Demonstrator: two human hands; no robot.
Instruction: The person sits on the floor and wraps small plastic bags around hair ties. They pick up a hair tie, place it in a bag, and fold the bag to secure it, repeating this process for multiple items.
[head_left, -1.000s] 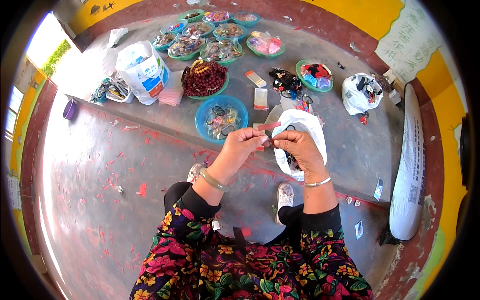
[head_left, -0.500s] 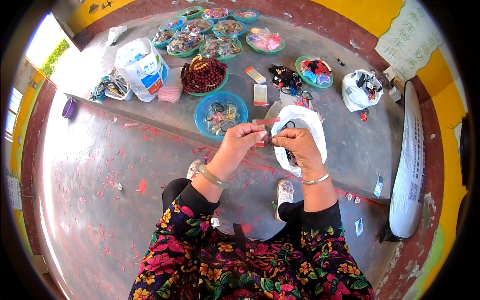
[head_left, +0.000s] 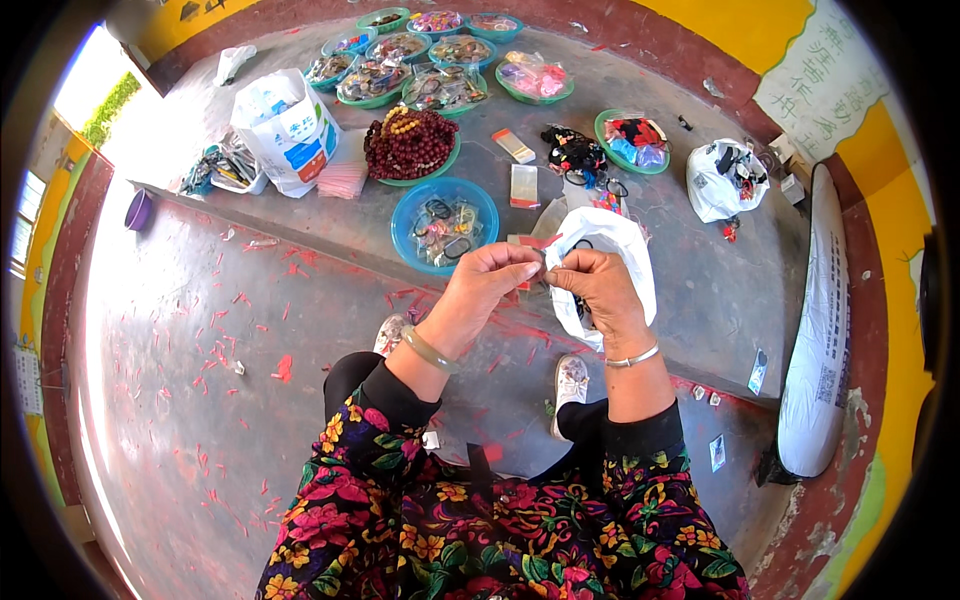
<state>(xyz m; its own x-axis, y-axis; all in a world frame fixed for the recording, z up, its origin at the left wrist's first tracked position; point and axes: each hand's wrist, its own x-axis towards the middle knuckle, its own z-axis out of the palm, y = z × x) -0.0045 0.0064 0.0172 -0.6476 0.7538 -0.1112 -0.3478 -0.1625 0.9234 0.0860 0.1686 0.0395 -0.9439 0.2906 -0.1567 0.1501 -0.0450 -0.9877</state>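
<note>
My left hand and my right hand meet in front of me, fingertips almost touching. Both pinch a small dark band, mostly hidden by the fingers; its exact kind is too small to make out. Just behind and under my right hand stands an open white plastic bag with black loops inside. Beyond my left hand sits a round blue basin holding small packets and dark hair ties. A reddish strip shows just past my fingertips.
Several basins of packaged trinkets fill the back, with dark red beads nearer. A printed white bag stands at left, another white bag at right. A raised step edge crosses the floor; red scraps litter it.
My fingertips have shifted slightly, and more of the dark band shows between them. The reddish strip beyond them appears more tilted. Both hands stay in nearly the same place.
</note>
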